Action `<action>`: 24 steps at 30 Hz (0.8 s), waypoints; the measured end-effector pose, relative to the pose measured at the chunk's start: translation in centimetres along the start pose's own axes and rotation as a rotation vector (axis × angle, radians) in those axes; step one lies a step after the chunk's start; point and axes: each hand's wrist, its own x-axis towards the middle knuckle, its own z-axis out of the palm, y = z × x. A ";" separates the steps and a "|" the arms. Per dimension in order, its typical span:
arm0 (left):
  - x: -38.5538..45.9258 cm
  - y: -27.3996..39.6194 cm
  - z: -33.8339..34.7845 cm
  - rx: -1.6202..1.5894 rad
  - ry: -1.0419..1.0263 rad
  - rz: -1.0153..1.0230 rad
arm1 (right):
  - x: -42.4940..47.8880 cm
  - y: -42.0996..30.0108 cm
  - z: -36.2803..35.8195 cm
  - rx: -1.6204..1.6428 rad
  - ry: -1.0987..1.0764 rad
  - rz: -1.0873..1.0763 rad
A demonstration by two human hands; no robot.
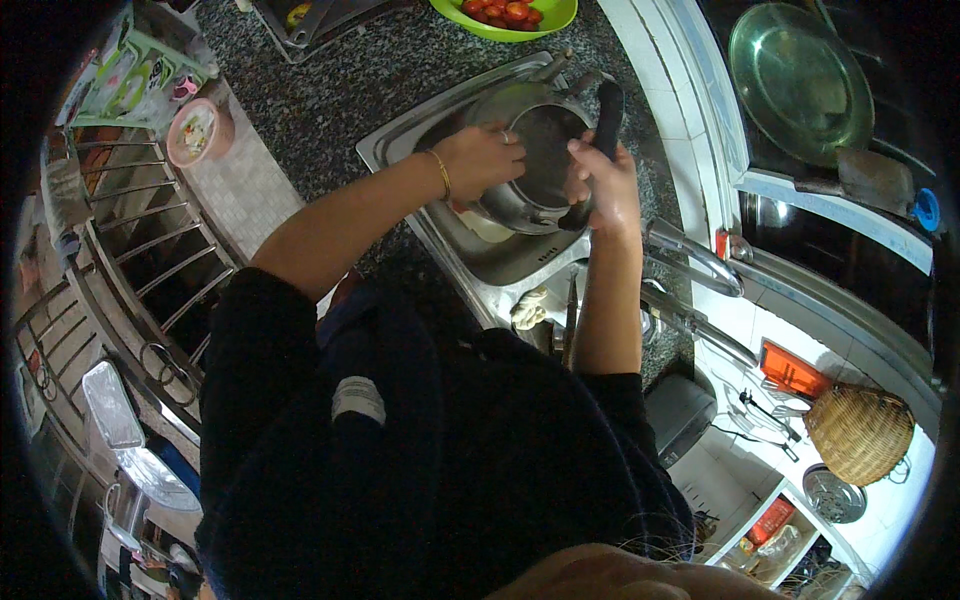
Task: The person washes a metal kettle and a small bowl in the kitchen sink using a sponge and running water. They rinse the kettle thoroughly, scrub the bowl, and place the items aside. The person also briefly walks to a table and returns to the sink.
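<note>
Over the basin of a stainless steel sink (484, 266), I see a metal pot (551, 150) tilted with its opening facing up towards me. My right hand (604, 176) grips its right side, thumb at the rim, close to a black handle (610, 112). A second black piece shows below that hand. Curled at the pot's left rim are the fingers of my left hand (484, 161), with a ring and a gold-coloured bracelet. Whether those fingers hold anything is hidden. Under the pot, a pale object (487, 227) lies partly covered in the basin.
A chrome faucet (694, 255) projects right of my forearm. Pale twisted cloth (529, 307) lies at the sink's near part. A green bowl of tomatoes (499, 30) stands at the back of the granite counter (300, 112). Metal railing (161, 247) runs along the left; a wicker basket (862, 433) hangs right.
</note>
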 end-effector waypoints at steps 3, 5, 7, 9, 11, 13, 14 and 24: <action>0.1 -0.1 0.2 0.007 0.012 0.003 | -0.1 -0.2 0.2 0.014 0.006 -0.001; 0.2 -0.3 0.3 0.015 0.013 0.009 | -0.1 -0.2 0.1 0.004 0.009 0.014; 0.2 -0.2 0.2 0.020 0.011 0.022 | -0.1 -0.2 0.0 0.012 0.011 0.018; -0.2 -0.1 -0.4 -0.002 -0.010 0.010 | 0.1 0.2 0.4 0.050 -0.006 0.016; -0.2 -0.2 -0.1 -0.016 -0.014 0.004 | 0.1 0.0 -0.1 -0.029 0.034 0.021; 0.1 -0.5 1.7 -0.014 -0.015 -0.016 | 0.1 0.1 0.1 -0.073 0.060 0.032; 0.0 -0.2 0.3 -0.043 -0.084 -0.059 | 0.0 -0.1 0.2 -0.091 0.035 0.020; 0.2 0.1 0.4 0.039 -0.059 -0.022 | 0.2 0.3 0.1 -0.090 0.035 -0.015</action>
